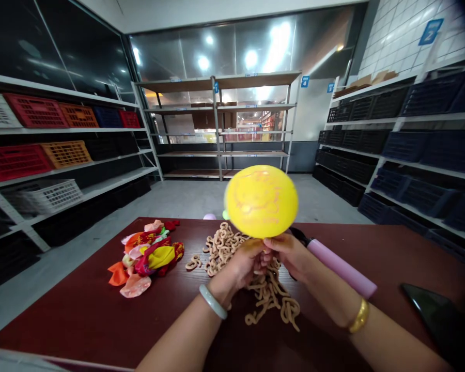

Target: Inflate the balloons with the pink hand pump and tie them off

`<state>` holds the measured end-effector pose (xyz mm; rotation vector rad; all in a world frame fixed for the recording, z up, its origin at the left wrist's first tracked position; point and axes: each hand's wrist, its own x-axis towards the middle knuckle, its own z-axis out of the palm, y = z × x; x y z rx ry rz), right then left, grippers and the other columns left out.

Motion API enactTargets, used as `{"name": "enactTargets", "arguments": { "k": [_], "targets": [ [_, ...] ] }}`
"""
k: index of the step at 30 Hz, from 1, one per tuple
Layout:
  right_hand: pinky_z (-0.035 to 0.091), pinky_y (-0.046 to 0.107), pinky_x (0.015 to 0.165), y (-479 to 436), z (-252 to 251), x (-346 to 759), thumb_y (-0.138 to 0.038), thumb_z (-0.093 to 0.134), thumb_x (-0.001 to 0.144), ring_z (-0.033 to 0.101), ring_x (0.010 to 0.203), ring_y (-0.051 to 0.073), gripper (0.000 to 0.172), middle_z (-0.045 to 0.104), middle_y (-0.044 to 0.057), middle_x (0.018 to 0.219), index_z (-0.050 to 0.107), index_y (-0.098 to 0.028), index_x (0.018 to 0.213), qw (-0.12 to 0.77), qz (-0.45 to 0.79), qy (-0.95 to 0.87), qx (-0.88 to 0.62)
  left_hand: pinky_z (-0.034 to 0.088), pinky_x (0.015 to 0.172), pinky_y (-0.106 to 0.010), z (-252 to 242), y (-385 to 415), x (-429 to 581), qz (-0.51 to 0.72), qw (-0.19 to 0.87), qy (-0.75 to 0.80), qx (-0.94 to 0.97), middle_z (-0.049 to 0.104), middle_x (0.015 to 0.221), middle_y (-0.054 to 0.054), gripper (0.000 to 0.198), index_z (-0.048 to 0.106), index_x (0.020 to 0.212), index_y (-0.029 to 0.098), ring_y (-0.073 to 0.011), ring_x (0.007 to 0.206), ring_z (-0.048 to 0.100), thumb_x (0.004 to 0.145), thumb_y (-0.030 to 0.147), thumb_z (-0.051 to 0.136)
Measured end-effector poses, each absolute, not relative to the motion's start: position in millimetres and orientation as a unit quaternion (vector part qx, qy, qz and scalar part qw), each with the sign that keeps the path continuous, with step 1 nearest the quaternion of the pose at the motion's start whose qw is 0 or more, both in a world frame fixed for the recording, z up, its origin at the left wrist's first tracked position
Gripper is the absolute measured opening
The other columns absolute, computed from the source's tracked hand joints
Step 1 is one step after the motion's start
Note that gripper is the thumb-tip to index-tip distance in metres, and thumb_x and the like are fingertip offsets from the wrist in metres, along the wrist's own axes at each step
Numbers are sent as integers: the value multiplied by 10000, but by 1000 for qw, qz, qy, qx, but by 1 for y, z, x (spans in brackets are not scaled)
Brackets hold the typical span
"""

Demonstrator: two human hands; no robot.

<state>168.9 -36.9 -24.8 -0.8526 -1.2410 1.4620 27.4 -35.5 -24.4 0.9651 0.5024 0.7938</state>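
Observation:
An inflated yellow balloon (261, 201) with reddish printing stands upright above my hands. My left hand (250, 261) is closed at the balloon's neck, a pale bangle on its wrist. Beside it my right hand (289, 253) pinches the same neck, with a gold bangle further down that arm. The neck itself is mostly covered by my fingers. Under and behind the hands lies a heap of tan, curly cord-like pieces (221, 248), some strewn toward me. To the left sits a pile of limp, colourful balloons (155, 257).
A pink cylinder (343, 267) lies right of my hands on the dark red table (170, 320). A dark flat device (430, 310) rests at the right edge. Beyond the table are metal shelves (219, 129) and racks of crates (67, 155).

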Motion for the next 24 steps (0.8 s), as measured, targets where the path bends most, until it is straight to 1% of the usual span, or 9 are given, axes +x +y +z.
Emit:
{"name": "enactTargets", "arguments": {
  "k": [2,5,8,12,14,16,18,21,24],
  "targets": [
    [494,327,640,-36,-21,168,-432,750,694,553,562,156,308,590,12,585,605,-188,575,533,576,-512,-351,160,431,-207,-22,-33,26,375,780,224,448,389,610,34,353,497,714,154,-64,492,306,750,436,706],
    [493,313,689,-32,-13,159,-359,776,664,574,635,152,214,621,4,658,641,-193,671,605,532,-485,-340,182,429,-200,-19,-30,23,402,781,202,434,416,621,26,346,530,720,141,-60,493,322,738,418,737],
    [478,283,637,-26,-3,148,-321,799,643,558,612,132,204,591,-21,627,644,-196,688,638,523,-465,-323,205,438,-191,-16,-28,18,434,792,174,393,445,648,12,298,557,732,134,-62,519,355,730,352,759],
    [435,279,519,-12,11,136,-362,774,686,507,516,123,228,549,-26,550,635,-185,656,580,565,-487,-326,236,451,-197,-13,-19,8,462,764,186,410,476,647,5,269,620,760,141,-75,515,369,743,380,744],
    [432,269,519,-3,15,131,-337,815,625,525,553,127,235,598,-13,605,655,-182,699,582,568,-478,-332,273,475,-214,-13,-13,2,505,675,234,485,507,626,-5,255,648,709,146,-93,520,395,749,382,735],
    [454,263,568,6,14,124,-311,854,557,562,627,136,292,650,5,685,673,-178,743,593,574,-459,-328,310,522,-221,-13,-7,-4,569,552,272,545,549,628,-21,218,659,641,156,-116,568,441,736,328,752],
    [478,274,634,15,10,116,-343,872,529,592,694,153,338,676,23,729,676,-171,745,587,594,-451,-315,331,563,-218,-14,-2,-10,624,474,282,553,580,648,-37,195,654,596,166,-136,627,474,723,264,765],
    [500,314,707,30,3,104,-485,856,540,622,767,186,420,696,43,778,666,-176,754,532,627,-496,-280,327,529,-218,-14,5,-18,663,493,280,488,549,599,-24,212,642,595,170,-132,566,444,756,273,733],
    [517,355,770,51,-1,93,-574,738,700,640,827,194,444,698,51,888,666,-169,870,456,572,-606,-312,313,470,-210,-13,13,-28,700,551,269,366,464,528,15,225,616,612,180,-114,483,372,799,288,680]
  ]
}}
